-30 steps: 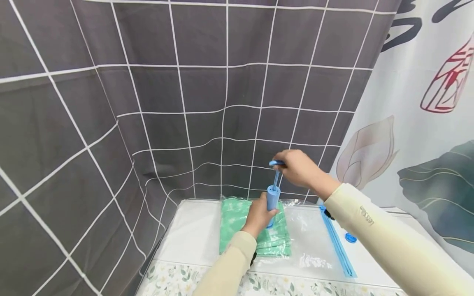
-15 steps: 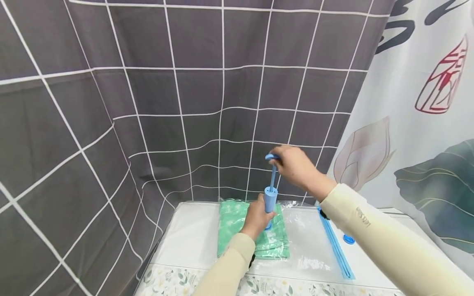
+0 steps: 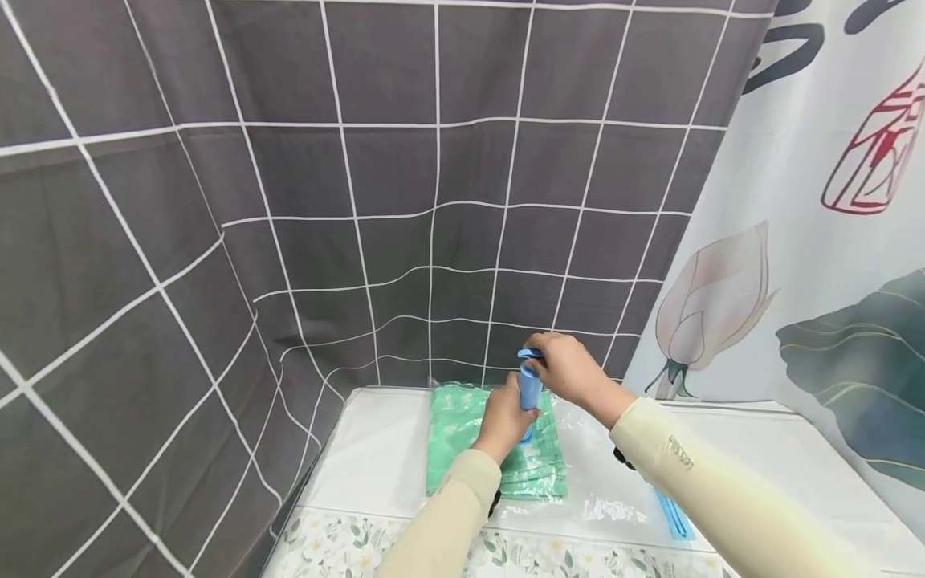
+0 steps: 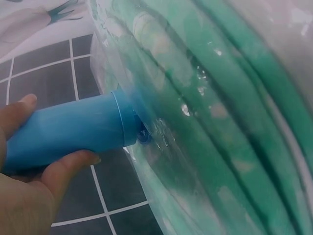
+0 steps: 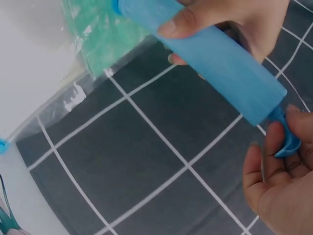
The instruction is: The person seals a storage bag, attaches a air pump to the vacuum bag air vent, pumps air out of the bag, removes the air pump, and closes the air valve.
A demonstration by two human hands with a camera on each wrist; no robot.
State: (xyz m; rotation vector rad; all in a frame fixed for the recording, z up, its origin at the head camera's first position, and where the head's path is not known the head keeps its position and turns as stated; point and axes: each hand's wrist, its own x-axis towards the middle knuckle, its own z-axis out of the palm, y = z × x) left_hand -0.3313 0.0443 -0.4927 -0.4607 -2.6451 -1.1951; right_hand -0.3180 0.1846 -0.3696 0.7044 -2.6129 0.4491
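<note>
A light blue hand pump (image 3: pixel 530 391) stands upright on a clear plastic vacuum bag (image 3: pixel 596 461) that holds a folded green cloth (image 3: pixel 455 437). My left hand (image 3: pixel 503 421) grips the pump's barrel, its thumb along one side. My right hand (image 3: pixel 572 369) holds the blue pump handle (image 5: pixel 288 144) at the top, fingers curled round it. The handle sits close to the barrel's top, with little rod showing. In the left wrist view the pump's lower end (image 4: pixel 124 117) meets a blue valve (image 4: pixel 144 135) on the bag.
The bag's blue zip strip (image 3: pixel 674 514) lies at its right side, partly hidden by my right sleeve (image 3: pixel 694 474). The white table (image 3: pixel 383 449) has a floral front border (image 3: pixel 347 538). A dark gridded curtain (image 3: pixel 390 177) hangs behind, a printed white one (image 3: pixel 730 313) at right.
My right hand has pushed the pump handle down to the barrel, after holding it raised with the rod exposed. My left hand keeps its grip. The blue disc at right is now hidden.
</note>
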